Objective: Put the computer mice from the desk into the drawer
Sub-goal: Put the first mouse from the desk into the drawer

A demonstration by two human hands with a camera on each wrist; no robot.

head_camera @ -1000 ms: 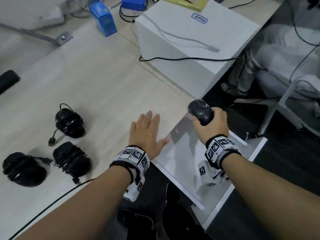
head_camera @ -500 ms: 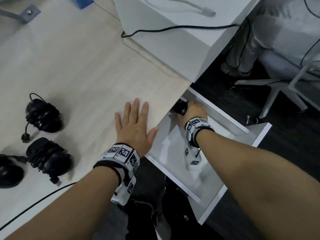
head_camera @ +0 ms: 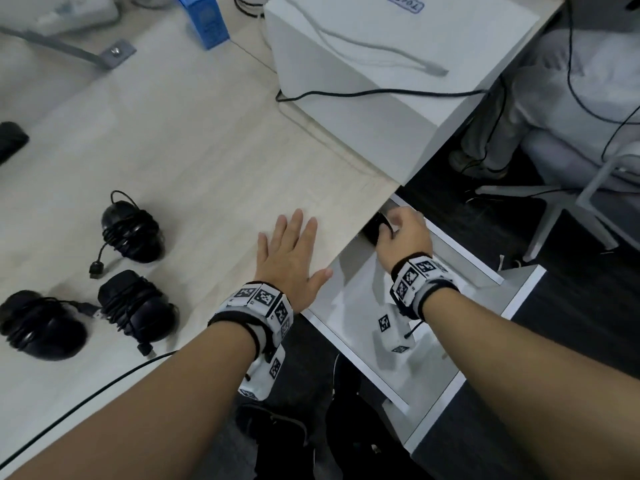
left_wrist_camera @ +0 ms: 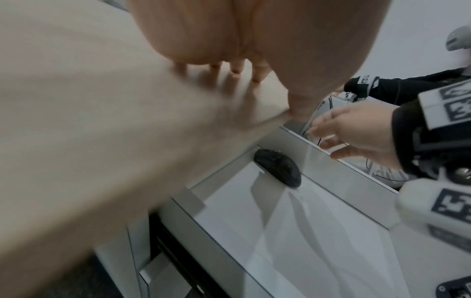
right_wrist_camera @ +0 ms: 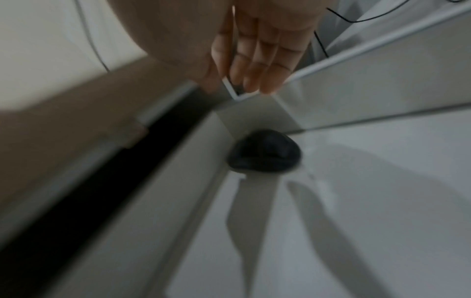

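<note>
First black cable-wrapped mouse [left_wrist_camera: 277, 170] lies released in the white open drawer [head_camera: 464, 252].
Right hand [head_camera: 403, 233] hovers above it, fingers loose and empty; left hand [head_camera: 289, 258] lies flat on the pale wooden bench [head_camera: 194, 140]; next, reach for the three black mice [head_camera: 131, 232] there.

The table [head_camera: 194, 140] is pale beige with a faint wood grain. On it lie 3 black mice [head_camera: 133, 233], each wrapped in its own black cable. A 4th black mouse [left_wrist_camera: 279, 169] sits in the white drawer [head_camera: 360, 306]. Both wrists wear white bands [head_camera: 263, 301] printed with black-and-white square marker patterns. A blue box [head_camera: 207, 20] and a white cabinet [head_camera: 374, 109] with a blue-lettered label stand behind.
</note>
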